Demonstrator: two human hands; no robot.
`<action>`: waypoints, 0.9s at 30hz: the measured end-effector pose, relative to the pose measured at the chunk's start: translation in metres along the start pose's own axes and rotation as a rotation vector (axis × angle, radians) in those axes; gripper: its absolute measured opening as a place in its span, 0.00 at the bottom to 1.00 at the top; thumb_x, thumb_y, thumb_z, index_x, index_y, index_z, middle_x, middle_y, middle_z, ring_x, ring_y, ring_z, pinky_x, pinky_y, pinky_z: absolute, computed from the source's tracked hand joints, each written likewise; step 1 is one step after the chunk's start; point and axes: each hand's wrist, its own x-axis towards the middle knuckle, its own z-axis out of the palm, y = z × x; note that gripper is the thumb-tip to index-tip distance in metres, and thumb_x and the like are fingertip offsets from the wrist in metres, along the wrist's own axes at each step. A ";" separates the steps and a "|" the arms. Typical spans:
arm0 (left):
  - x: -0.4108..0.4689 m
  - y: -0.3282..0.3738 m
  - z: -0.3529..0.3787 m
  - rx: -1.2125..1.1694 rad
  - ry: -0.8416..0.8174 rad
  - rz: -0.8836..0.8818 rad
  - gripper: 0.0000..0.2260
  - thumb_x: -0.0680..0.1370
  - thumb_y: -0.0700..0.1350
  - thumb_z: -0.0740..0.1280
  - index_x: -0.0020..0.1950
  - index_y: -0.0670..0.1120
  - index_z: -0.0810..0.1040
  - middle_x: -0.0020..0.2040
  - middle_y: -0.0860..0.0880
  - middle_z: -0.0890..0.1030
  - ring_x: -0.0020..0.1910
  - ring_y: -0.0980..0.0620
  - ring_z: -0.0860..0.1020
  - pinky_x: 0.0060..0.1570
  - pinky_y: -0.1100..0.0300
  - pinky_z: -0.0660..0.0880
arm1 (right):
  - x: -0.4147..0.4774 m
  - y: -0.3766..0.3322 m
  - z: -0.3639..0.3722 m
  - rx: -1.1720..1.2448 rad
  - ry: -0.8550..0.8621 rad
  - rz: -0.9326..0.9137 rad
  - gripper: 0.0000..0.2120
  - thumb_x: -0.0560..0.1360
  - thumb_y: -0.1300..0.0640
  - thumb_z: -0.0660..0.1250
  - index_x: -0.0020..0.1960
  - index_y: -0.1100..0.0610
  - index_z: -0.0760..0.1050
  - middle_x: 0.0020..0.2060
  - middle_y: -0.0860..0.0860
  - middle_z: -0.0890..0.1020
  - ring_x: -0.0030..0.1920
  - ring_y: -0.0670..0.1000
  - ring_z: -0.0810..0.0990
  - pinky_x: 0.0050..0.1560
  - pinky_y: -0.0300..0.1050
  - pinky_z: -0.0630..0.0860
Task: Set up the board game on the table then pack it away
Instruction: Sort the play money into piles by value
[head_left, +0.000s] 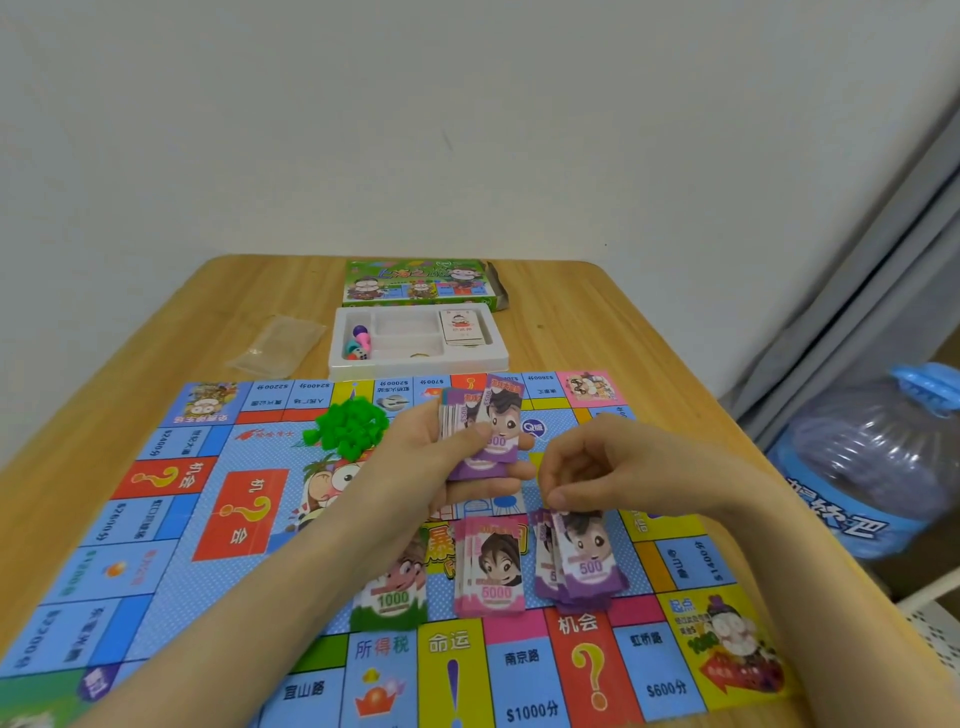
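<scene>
Left hand (434, 467) grips a wad of purple paper 500 notes (493, 439) (thumb across them). Right hand (608, 462) pinches the top of a matching pile (584, 566) on the colourful printed board (171, 587).

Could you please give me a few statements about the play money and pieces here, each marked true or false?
1. The left hand holds purple 500 notes. True.
2. The right hand lies flat on the table. False: its fingers pinch the top of the purple 500 pile on the board.
3. The pink 5000 pile lies between the green 1000 pile and the purple 500 pile. True.
4. The green houses sit in the white tray. False: they are heaped on the board.
</scene>
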 end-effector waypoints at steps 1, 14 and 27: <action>0.000 0.000 0.000 0.000 0.001 -0.002 0.08 0.80 0.37 0.60 0.57 0.40 0.75 0.44 0.44 0.85 0.40 0.47 0.85 0.33 0.63 0.80 | 0.000 0.000 0.000 -0.006 0.001 0.001 0.04 0.76 0.60 0.67 0.43 0.56 0.78 0.37 0.49 0.82 0.39 0.48 0.80 0.46 0.45 0.77; 0.000 -0.001 -0.001 0.009 -0.001 0.003 0.07 0.80 0.37 0.60 0.55 0.41 0.76 0.44 0.44 0.85 0.39 0.48 0.85 0.34 0.63 0.80 | 0.002 -0.001 0.002 -0.150 0.032 -0.011 0.07 0.72 0.58 0.72 0.39 0.49 0.76 0.34 0.43 0.79 0.36 0.44 0.75 0.40 0.40 0.73; -0.001 0.001 -0.002 -0.003 0.007 0.007 0.07 0.80 0.38 0.61 0.56 0.40 0.75 0.45 0.43 0.85 0.40 0.47 0.85 0.34 0.63 0.80 | -0.002 0.006 0.004 -0.323 -0.123 -0.044 0.26 0.63 0.45 0.77 0.49 0.33 0.63 0.49 0.36 0.68 0.50 0.34 0.69 0.48 0.31 0.69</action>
